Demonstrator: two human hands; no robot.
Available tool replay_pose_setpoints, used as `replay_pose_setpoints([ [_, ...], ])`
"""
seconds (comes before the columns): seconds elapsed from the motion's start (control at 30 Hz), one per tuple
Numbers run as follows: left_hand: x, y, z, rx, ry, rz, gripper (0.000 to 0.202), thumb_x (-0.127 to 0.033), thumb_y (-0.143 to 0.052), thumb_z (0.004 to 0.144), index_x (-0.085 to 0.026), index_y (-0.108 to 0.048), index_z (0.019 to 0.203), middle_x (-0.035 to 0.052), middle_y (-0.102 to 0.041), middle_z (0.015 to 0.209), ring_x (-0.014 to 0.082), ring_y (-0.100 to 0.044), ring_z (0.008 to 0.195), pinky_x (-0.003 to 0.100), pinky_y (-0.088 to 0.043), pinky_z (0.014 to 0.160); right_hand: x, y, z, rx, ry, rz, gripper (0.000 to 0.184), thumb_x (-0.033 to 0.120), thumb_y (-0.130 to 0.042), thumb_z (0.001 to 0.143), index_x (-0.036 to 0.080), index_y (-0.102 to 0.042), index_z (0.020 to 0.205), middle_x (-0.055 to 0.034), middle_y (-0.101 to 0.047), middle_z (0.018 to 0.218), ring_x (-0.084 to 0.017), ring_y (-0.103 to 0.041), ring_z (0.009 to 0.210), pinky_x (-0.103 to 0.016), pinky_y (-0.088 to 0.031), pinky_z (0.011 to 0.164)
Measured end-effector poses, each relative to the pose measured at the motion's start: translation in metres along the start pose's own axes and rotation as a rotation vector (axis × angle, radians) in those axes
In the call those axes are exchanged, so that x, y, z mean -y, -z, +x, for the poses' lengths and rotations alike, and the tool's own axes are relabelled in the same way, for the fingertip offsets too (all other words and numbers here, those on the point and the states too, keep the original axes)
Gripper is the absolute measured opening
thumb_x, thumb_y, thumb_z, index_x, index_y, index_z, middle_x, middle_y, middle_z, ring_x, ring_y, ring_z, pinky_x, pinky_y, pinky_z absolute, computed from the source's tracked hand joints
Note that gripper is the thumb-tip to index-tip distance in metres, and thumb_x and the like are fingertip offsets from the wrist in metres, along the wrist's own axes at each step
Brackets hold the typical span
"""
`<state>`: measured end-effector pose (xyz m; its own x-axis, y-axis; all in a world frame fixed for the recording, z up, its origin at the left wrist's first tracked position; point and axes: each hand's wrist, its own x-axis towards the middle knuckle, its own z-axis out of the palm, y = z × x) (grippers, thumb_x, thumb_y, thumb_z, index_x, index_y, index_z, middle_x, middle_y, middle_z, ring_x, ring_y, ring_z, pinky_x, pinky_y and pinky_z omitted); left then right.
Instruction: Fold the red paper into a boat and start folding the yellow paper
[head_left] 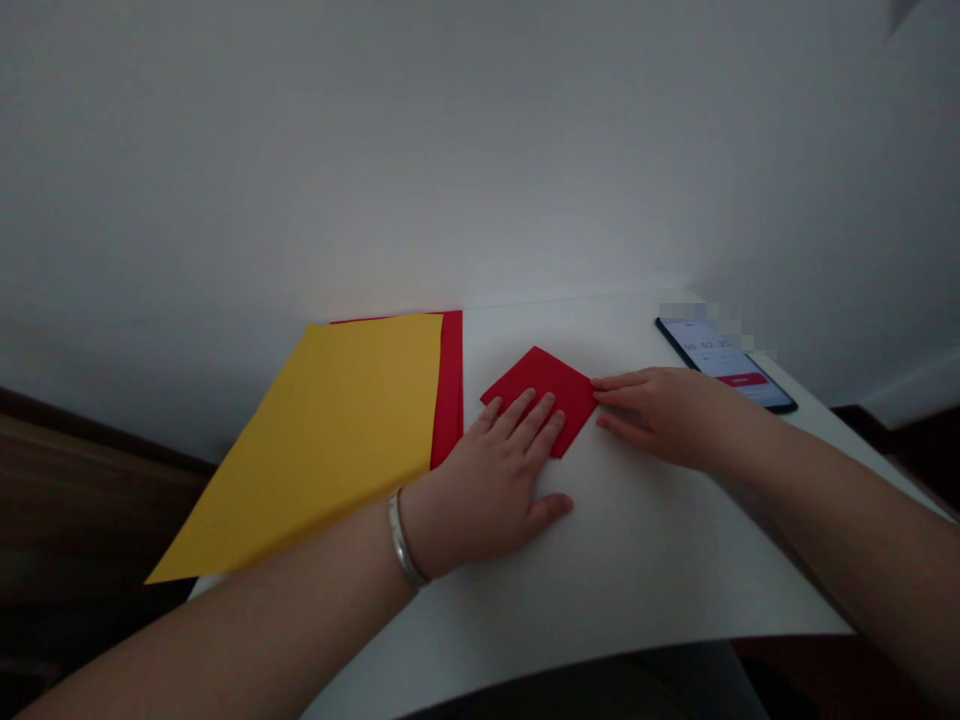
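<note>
A folded piece of red paper (536,372) with several corners lies flat on the white table (645,560). My left hand (499,475) rests on its near left part, fingers stretched out and slightly spread, the thumb reaching onto the bare tabletop. The fingers cover part of the paper's lower left edge. At the paper's right corner is my right hand (652,410), its fingertips touching that corner and its fingers reaching left. Whether those fingertips pinch the corner or only press on it is hard to make out.
Left of my hands lies a large yellow sheet (330,420) on top of red sheets (450,390), its near left corner hanging past the table edge. A phone (716,355) showing a timer lies at the right edge. A wall (480,160) stands behind the table.
</note>
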<state>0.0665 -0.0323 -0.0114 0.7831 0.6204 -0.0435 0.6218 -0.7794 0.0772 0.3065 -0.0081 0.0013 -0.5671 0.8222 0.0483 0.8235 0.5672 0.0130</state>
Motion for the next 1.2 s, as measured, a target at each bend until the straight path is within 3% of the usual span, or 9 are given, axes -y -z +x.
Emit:
replay_pose_setpoints([
  [0.2,-0.001,0.004,0.000,0.014,-0.021,-0.019,0.071,-0.060,-0.037,0.092,-0.021,-0.024,0.150,0.0197,-0.023,0.155,0.0370,-0.016,0.144,0.057,-0.021,0.112,-0.001,0.001,-0.003,-0.065,-0.025,-0.062,0.036,0.032,-0.044,0.090,0.022,-0.070,0.113,-0.0076,-0.068,0.119,-0.029,-0.068,0.099,-0.044,-0.059,0.077],
  [0.4,0.000,0.008,0.000,0.071,-0.029,-0.061,0.074,-0.059,-0.040,0.091,-0.019,-0.020,0.151,0.0202,-0.016,0.157,0.0343,-0.010,0.146,0.054,-0.021,0.113,-0.012,-0.008,-0.005,-0.047,0.029,-0.021,0.044,0.035,-0.049,0.088,0.015,-0.064,0.124,-0.0135,-0.061,0.130,-0.031,-0.060,0.114,-0.046,-0.052,0.095],
  [0.53,-0.002,0.011,0.001,0.097,-0.027,-0.071,0.078,-0.060,-0.042,0.090,-0.019,-0.019,0.152,0.0203,-0.014,0.157,0.0338,-0.008,0.146,0.053,-0.021,0.114,-0.020,-0.016,-0.002,-0.030,0.039,0.049,0.056,0.045,-0.042,0.093,0.011,-0.051,0.137,-0.0155,-0.049,0.142,-0.029,-0.045,0.131,-0.046,-0.039,0.108],
  [0.67,-0.005,0.014,0.002,0.110,-0.031,-0.077,0.082,-0.061,-0.045,0.088,-0.021,-0.013,0.153,0.0205,-0.013,0.157,0.0329,-0.009,0.146,0.051,-0.020,0.114,-0.019,-0.021,0.006,-0.057,0.018,0.061,0.056,0.046,-0.037,0.095,0.014,-0.048,0.140,-0.0148,-0.044,0.146,-0.028,-0.040,0.135,-0.046,-0.034,0.110],
  [0.83,-0.007,0.017,0.002,0.127,-0.021,-0.085,0.083,-0.061,-0.047,0.087,-0.019,-0.018,0.152,0.0203,-0.015,0.157,0.0336,-0.010,0.146,0.051,-0.020,0.115,-0.011,-0.027,0.022,-0.098,-0.036,0.056,0.058,0.046,-0.035,0.096,0.013,-0.046,0.141,-0.0168,-0.041,0.148,-0.028,-0.037,0.137,-0.043,-0.032,0.111],
  [1.2,-0.008,0.023,0.002,0.160,0.014,-0.100,0.085,-0.061,-0.050,0.085,-0.021,-0.017,0.152,0.0198,-0.007,0.158,0.0351,-0.008,0.145,0.050,-0.018,0.115,-0.005,-0.034,0.055,-0.087,-0.073,0.003,0.058,0.050,-0.028,0.097,0.020,-0.040,0.146,-0.0169,-0.034,0.152,-0.034,-0.033,0.138,-0.054,-0.028,0.109],
])
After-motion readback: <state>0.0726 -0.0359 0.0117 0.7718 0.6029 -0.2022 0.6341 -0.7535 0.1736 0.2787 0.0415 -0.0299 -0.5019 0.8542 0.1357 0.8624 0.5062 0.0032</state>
